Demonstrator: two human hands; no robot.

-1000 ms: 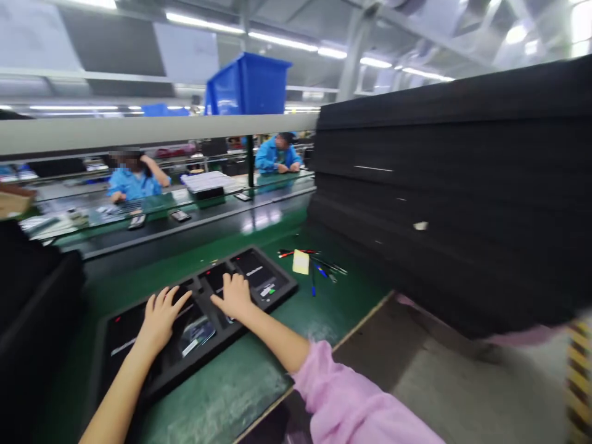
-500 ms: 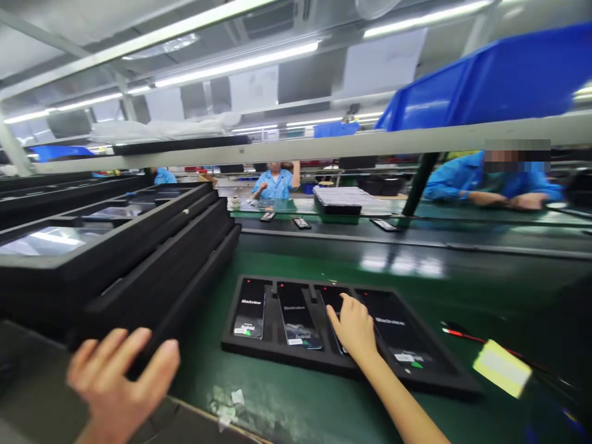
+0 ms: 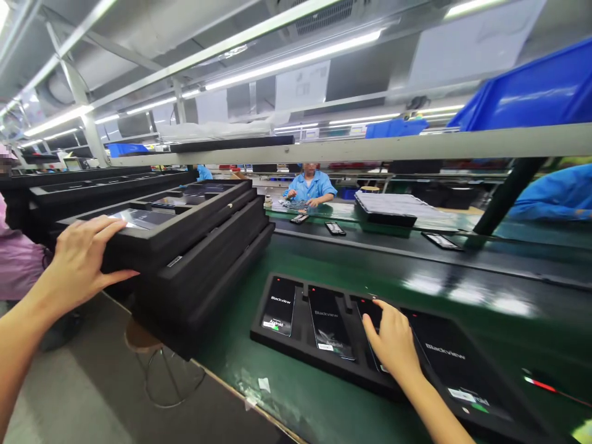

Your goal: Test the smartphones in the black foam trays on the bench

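My left hand (image 3: 86, 262) is at the near corner of the top black foam tray (image 3: 160, 243) of a stack. Its fingers lie over the rim beside a phone (image 3: 145, 217), with the thumb lower against the side. My right hand (image 3: 393, 336) rests over the third smartphone (image 3: 374, 354) in another foam tray (image 3: 296, 351) on the green bench, index finger stretched to the phone's top and thumb apart. Other phones, the first (image 3: 280, 308), the second (image 3: 330, 327) and the rightmost (image 3: 451, 354), show lit "Blackview" screens. My hand covers much of the third phone.
Behind the bench runs a dark conveyor (image 3: 383, 243) with several phones on it. A stool (image 3: 143, 336) stands below at left. A rail (image 3: 333, 147) and blue bin (image 3: 531, 86) are overhead. Co-workers in blue sit opposite; one in pink is at far left.
My left hand has risen from beside the stack onto the top tray's corner. My right hand stays over the third phone. The view has turned left.
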